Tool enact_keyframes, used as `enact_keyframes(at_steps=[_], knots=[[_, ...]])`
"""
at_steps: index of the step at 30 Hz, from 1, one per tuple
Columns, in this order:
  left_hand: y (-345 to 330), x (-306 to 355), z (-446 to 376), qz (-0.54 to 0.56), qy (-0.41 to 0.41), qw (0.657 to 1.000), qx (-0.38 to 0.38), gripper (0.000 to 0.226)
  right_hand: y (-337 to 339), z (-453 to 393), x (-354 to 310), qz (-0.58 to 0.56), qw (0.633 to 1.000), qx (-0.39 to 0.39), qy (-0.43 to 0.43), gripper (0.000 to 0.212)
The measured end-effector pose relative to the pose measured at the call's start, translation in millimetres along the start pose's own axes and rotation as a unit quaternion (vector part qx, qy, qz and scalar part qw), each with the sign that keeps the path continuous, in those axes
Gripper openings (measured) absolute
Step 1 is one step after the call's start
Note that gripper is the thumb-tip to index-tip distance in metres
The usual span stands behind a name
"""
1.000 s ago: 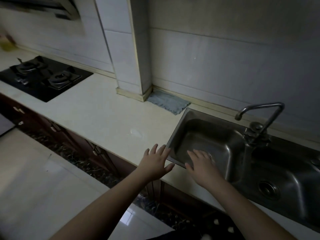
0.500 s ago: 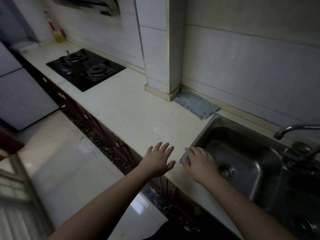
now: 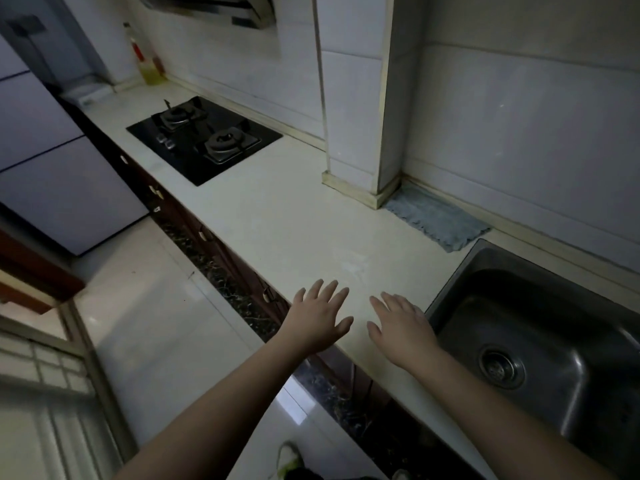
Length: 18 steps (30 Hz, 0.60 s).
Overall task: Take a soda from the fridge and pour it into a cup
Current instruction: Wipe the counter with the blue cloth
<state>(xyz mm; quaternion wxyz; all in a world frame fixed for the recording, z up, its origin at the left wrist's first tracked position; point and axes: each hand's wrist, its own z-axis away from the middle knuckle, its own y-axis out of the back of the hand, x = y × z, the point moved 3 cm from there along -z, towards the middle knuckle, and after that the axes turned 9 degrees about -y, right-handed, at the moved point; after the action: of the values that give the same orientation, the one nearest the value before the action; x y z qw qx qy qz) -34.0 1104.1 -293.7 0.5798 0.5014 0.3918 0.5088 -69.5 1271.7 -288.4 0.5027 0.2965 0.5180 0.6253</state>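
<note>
Two hands, left hand (image 3: 317, 315) and right hand (image 3: 401, 329), hover palm-down with fingers spread, holding nothing, over the counter (image 3: 277, 216). Sink (image 3: 540, 344) lies just right of them; stove (image 3: 204, 138) farther ahead-left; fridge (image 3: 59, 181) far left. No soda or cup visible.

Both forearms are bare from the lower edge of the view up to the wrists, with no sleeve, watch or band on them. The left hand (image 3: 320, 317) and right hand (image 3: 401, 327) carry no rings or gloves. Below, a light shoe (image 3: 289, 459) with a yellow-green trim shows, blurred.
</note>
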Motion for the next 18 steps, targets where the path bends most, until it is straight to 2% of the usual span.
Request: enact_keyframes(at_steps=[4,11,18], knots=[[-4,-36,-17,-0.005,-0.037,0.999,-0.002,0.067,-3,-19,-30,-0.002,0.999,0.003,-0.036,0.058],[-7,-99,-35,0.001,-0.108,0.994,-0.032,0.065,1,-50,-58,-0.075,0.988,-0.006,-0.137,0.058],[2,-118,-60,-0.013,-0.183,0.983,-0.022,0.065,-4,-56,-75,-0.096,0.975,0.004,-0.200,0.057]])
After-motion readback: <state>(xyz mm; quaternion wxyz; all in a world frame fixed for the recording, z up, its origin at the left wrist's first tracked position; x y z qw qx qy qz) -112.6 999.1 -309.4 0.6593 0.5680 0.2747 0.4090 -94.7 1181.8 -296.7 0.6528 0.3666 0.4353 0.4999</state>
